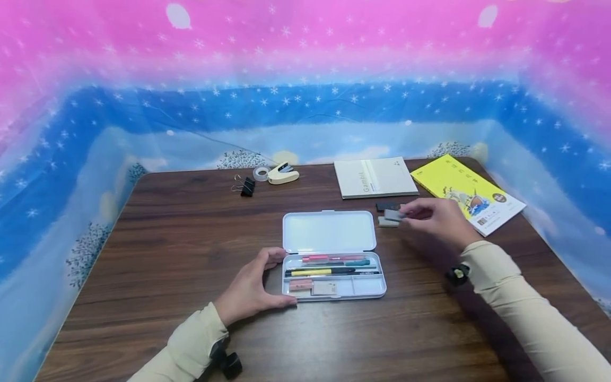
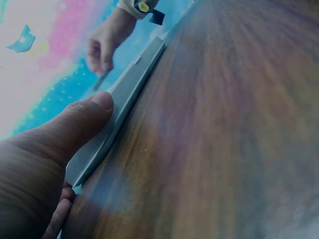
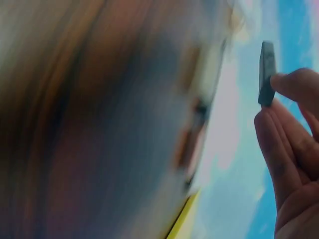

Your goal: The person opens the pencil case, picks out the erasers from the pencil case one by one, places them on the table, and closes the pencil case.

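Mostly blurred wrist views; right hand (image 1: 439,218) pinches grey eraser (image 1: 394,215), left hand (image 1: 253,289) grips pencil case (image 1: 334,254).

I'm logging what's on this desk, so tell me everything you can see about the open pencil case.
The pencil case is a flat white rectangular box, plastic by its look, lying open on the wooden table with its hinged lid folded back flat. The tray holds pens in pink, teal, yellow and black laid lengthwise, and two small erasers in the front compartments. The left hand grips its left end, thumb on the near edge and fingers by the hinge. The right hand is apart from it, pinching a small grey block.
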### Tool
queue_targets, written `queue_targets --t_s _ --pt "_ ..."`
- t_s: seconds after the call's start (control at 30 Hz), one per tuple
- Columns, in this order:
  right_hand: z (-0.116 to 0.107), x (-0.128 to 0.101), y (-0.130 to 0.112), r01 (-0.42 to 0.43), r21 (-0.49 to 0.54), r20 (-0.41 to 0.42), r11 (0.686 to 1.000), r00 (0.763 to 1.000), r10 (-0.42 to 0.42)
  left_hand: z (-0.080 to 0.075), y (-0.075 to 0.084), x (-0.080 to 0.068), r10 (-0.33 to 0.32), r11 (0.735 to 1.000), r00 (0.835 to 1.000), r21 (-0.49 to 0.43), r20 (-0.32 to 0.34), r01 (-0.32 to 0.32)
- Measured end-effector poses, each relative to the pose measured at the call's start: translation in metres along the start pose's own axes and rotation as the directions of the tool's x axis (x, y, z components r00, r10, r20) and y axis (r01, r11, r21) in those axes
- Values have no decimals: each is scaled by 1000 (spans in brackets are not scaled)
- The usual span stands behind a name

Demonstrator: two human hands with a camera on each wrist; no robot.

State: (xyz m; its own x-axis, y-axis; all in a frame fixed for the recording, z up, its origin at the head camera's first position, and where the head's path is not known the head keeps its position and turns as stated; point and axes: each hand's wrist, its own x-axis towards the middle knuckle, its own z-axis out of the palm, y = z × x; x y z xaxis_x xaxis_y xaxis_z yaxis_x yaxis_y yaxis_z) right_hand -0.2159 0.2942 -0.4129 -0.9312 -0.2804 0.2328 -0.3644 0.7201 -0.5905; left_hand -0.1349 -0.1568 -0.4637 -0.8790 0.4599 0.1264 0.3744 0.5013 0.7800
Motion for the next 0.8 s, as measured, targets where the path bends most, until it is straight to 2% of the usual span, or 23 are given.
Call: queue_targets --t_s 0.13,0.27,0.43,0.8 --pt "-19 -9 43 3 -28 7 1000 1000 -3 1 2 2 -13 1000 1000 12 5 13" --pt "-24 -11 65 -16 -11 64 1000 998 17 2 3 1 -35 999 999 16 4 35" --pt "-19 -7 70 -44 -41 105 998 993 48 1 2 -1 -31 999 1000 23 -6 31" --pt "-18 -9 67 -84 -104 108 991 990 95 2 2 1 2 1000 1000 30 -12 -1"
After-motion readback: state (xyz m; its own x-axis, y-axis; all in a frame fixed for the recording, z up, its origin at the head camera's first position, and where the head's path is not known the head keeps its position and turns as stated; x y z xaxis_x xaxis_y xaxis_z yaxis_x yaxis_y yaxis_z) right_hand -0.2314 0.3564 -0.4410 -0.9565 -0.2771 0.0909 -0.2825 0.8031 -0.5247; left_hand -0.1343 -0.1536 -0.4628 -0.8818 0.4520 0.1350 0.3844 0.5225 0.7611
